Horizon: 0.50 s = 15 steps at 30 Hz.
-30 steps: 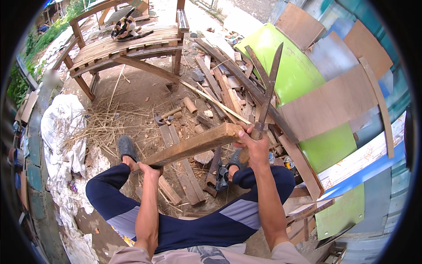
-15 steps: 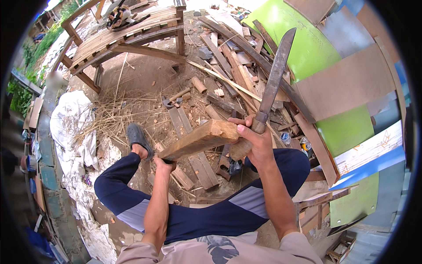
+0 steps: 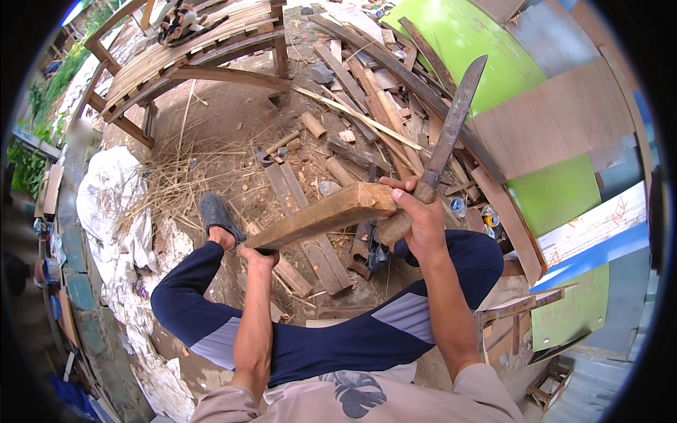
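A thick wooden block (image 3: 324, 215) spans the space between my hands, above my lap. My left hand (image 3: 257, 258) is closed around its left, lower end. In my right hand (image 3: 422, 215) is a machete (image 3: 455, 123), gripped by its wooden handle (image 3: 395, 227). Its dark, worn blade points up and away to the right. The thumb of this hand lies against the block's right end, and its other fingers are partly hidden behind the handle.
Pieces of scrap wood (image 3: 360, 99) lie heaped at the far right, beside green and brown panels (image 3: 557, 120). A slatted bench (image 3: 190, 53) with a cat (image 3: 180, 25) on it stands far left. Dry straw (image 3: 183, 187) and a white cloth (image 3: 116, 204) lie at left.
Block and machete have shifted slightly to the right with my right hand. The block is now more level. My left hand has moved slightly left and keeps its grip.
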Tool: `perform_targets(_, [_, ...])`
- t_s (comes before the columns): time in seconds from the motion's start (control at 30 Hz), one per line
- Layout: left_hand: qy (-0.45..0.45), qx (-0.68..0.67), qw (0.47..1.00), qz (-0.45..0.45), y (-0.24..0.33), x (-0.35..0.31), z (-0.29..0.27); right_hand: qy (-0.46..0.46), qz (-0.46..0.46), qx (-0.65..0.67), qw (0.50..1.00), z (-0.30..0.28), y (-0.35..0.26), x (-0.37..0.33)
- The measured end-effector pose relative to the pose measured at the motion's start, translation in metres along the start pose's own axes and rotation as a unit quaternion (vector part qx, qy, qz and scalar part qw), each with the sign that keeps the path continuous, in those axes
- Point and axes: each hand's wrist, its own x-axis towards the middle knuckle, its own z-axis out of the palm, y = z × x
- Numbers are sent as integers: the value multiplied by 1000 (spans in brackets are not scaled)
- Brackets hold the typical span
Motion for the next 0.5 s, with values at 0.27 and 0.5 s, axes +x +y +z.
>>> perform_targets(0.27, [-184, -148, 962, 138, 63, -17, 20, 5, 21, -40, 999, -16, 9, -1])
perform_targets(0.5, [-224, -137, 936, 232, 96, -43, 24, -48, 33, -41, 997, -18, 29, -9])
